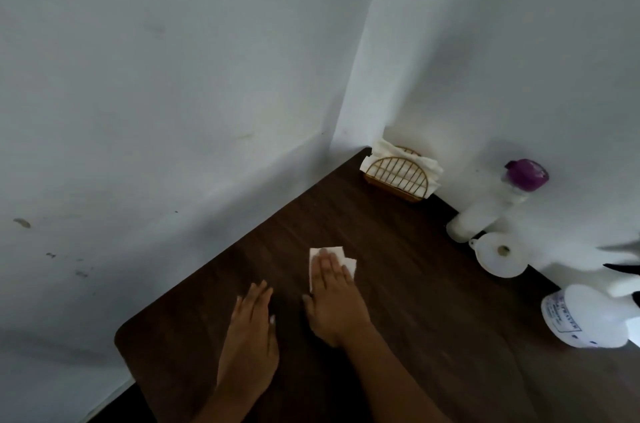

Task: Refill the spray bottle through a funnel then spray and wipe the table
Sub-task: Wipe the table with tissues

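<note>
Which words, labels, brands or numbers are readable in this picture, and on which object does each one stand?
Spray bottle, white label: several printed lines inside a frame, too blurred and tilted to read.
Purple-capped bottle: no text visible.
Funnel: no text visible.
Napkin holder: no text visible.
Tissue: no text visible.

Napkin holder (396, 176): gold wire with a half-round front, upright in the far corner where the two walls meet.
Napkins (391, 150): white, packed inside the napkin holder, corners sticking out above it and at its right side.
Left wall (173, 76): pale and plain, meeting the other at a straight vertical edge.
Marks (21, 223): dark smudges and small scuffs, low on the left wall.
Right wall (502, 41): pale, softly shadowed near the bottom.
</note>
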`<action>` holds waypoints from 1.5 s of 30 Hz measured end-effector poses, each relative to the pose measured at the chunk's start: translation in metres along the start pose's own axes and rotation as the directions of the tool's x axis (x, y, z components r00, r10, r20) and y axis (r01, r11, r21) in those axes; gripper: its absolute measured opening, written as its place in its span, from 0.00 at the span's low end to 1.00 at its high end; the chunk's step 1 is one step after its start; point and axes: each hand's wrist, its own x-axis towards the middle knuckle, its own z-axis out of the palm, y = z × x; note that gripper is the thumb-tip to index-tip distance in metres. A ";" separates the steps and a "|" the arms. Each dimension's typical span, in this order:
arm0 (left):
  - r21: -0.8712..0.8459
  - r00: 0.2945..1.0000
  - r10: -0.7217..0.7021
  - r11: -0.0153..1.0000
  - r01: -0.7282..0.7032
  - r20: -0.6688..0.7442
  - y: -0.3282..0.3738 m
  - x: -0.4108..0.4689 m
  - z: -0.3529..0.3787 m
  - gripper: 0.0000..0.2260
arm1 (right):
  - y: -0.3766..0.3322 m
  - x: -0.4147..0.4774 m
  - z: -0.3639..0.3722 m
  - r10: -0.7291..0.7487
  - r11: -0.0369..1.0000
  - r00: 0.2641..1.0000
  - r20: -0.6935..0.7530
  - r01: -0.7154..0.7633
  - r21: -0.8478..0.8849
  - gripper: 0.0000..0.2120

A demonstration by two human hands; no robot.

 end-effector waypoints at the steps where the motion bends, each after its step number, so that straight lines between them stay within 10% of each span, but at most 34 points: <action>1: 0.006 1.000 0.012 1.000 -0.012 -0.001 -0.001 0.001 0.002 0.20 | 0.012 0.000 -0.002 0.065 0.998 0.998 -0.015 -0.065 0.004 0.33; 5: 0.163 0.998 -0.004 0.987 -0.007 0.065 -0.004 0.007 0.009 0.19 | 0.011 -0.029 0.006 0.156 0.986 0.988 -0.008 -0.156 0.054 0.38; 13: 0.185 0.995 0.099 0.978 -0.099 0.007 -0.002 0.036 0.023 0.20 | -0.010 0.044 -0.005 -0.135 0.991 0.991 -0.024 0.135 -0.012 0.31; 19: 0.360 0.988 0.017 0.930 -0.072 0.154 0.000 0.039 0.026 0.22 | 0.032 0.088 -0.027 0.073 0.991 0.995 -0.064 -0.080 -0.109 0.37; 28: 0.049 0.999 0.032 0.998 -0.032 0.006 0.015 0.076 0.036 0.26 | 0.007 0.047 -0.008 0.171 0.985 0.976 -0.134 -0.170 0.023 0.36; 45: 0.114 0.995 0.091 0.989 -0.094 0.027 0.009 0.078 0.041 0.23 | 0.013 0.049 -0.004 0.123 0.983 0.984 -0.130 -0.103 0.155 0.35</action>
